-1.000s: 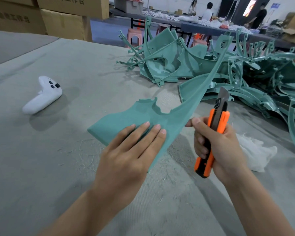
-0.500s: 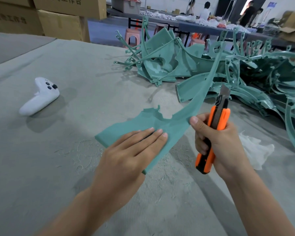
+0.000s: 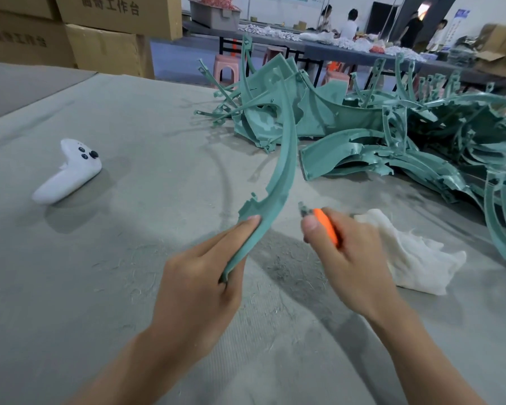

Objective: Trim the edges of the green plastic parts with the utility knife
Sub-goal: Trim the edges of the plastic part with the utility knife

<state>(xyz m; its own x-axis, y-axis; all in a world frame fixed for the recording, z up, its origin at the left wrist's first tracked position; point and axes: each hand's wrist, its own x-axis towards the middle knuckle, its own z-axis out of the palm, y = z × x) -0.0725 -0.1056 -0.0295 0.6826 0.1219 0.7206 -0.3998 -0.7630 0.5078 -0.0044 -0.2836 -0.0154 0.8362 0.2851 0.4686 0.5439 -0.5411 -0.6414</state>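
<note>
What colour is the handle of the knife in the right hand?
Orange; the utility knife shows best in the head view.

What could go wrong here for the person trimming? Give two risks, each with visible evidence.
1. The right hand holds the utility knife with its blade close to the left hand's fingers; a slip could cut them.
2. The green part is held only at its lower end, so it may flex under the blade.

Matt green plastic part (image 3: 281, 173), felt-like table (image 3: 129, 258)
</note>
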